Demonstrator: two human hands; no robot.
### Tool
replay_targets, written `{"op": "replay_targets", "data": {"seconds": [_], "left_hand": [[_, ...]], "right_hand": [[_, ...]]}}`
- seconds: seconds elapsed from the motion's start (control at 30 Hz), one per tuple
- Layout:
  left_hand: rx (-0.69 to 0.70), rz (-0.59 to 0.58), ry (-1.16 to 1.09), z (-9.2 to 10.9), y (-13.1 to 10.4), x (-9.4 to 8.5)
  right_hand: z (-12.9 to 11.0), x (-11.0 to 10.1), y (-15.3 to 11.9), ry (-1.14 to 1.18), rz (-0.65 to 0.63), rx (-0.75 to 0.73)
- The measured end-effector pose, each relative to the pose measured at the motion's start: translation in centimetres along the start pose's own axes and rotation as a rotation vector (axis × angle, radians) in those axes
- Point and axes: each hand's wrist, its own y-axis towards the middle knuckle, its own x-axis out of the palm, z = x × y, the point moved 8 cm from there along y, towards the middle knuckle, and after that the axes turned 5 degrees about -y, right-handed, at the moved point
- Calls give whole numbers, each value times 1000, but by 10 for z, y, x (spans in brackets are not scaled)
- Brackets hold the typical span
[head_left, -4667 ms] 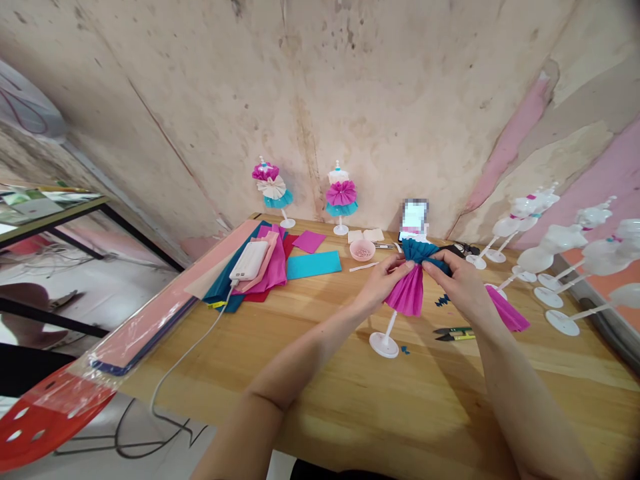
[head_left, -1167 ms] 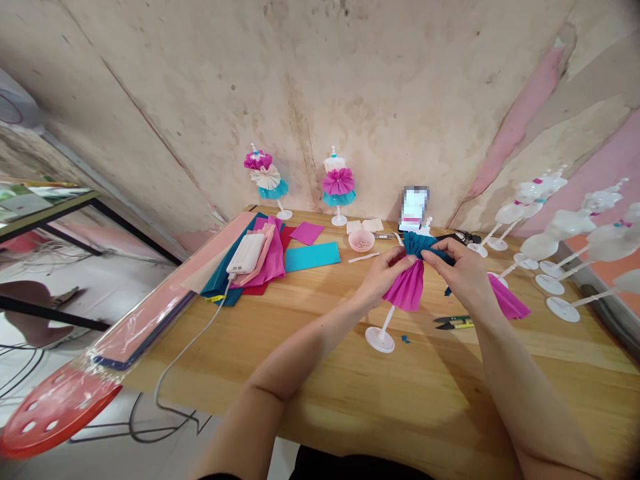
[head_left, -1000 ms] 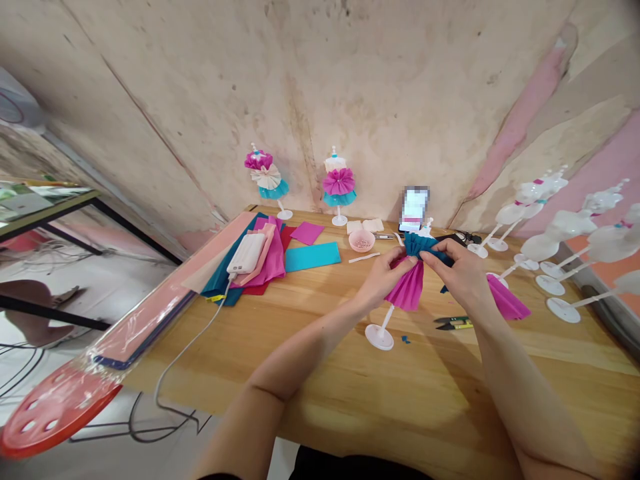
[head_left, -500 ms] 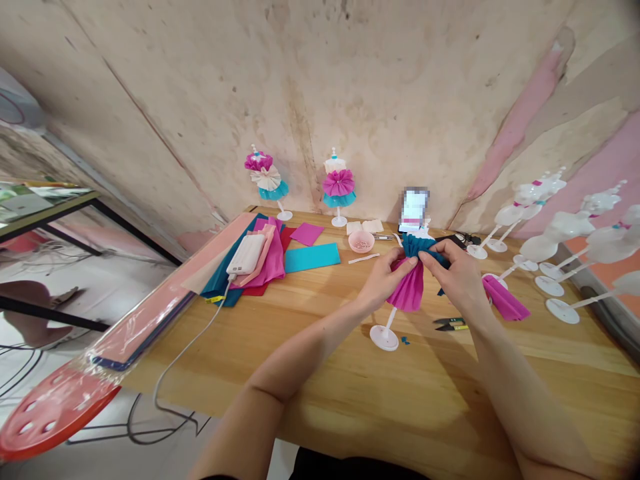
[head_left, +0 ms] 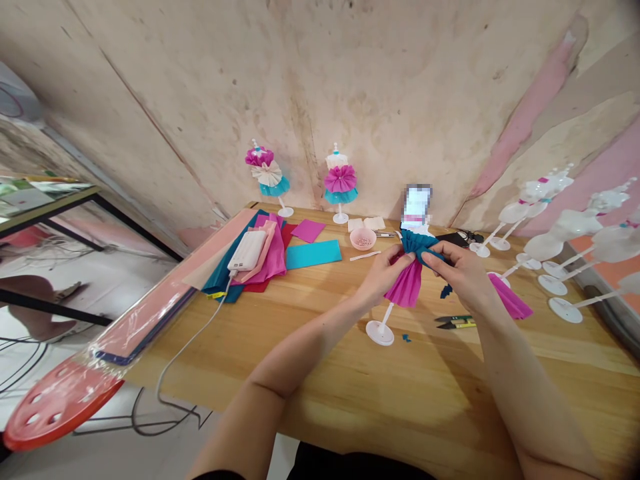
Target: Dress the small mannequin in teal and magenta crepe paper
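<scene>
Both my hands pinch a band of teal crepe paper (head_left: 416, 245) wrapped round a small white dress form, which leans on its round white base (head_left: 380, 333). My left hand (head_left: 389, 270) presses the paper at the waist from the left, thumb in front. On the right side, my right hand (head_left: 457, 270) grips the paper between thumb and fingers. Below the teal band hangs a pleated magenta paper skirt (head_left: 404, 285). Dark-handled thread snips (head_left: 456, 323) lie on the table by my right forearm, near tiny teal scraps (head_left: 407, 338).
A phone (head_left: 416, 205) stands behind the dress form. A pink bowl (head_left: 363, 239) of small beads is left of it. Two dressed forms (head_left: 341, 183) stand by the wall, and several bare white forms (head_left: 570, 230) at right. Coloured paper and a power bank (head_left: 247, 251) lie left.
The dress form's base has shifted slightly left and tilts a bit more. My right hand has moved slightly right with the teal paper, which now looks twisted at the front.
</scene>
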Motion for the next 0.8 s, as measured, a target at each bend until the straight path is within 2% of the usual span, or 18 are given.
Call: {"op": "replay_targets", "data": {"seconds": [0.3, 0.63, 0.8], "left_hand": [[-6, -40, -86, 1, -1, 3], [0, -23, -68, 2, -1, 3], [-5, -30, -109, 1, -2, 4]], "right_hand": [[4, 4, 2, 131, 19, 28], [-3, -3, -1, -150, 151, -44], [0, -2, -2, -177, 169, -30]]}}
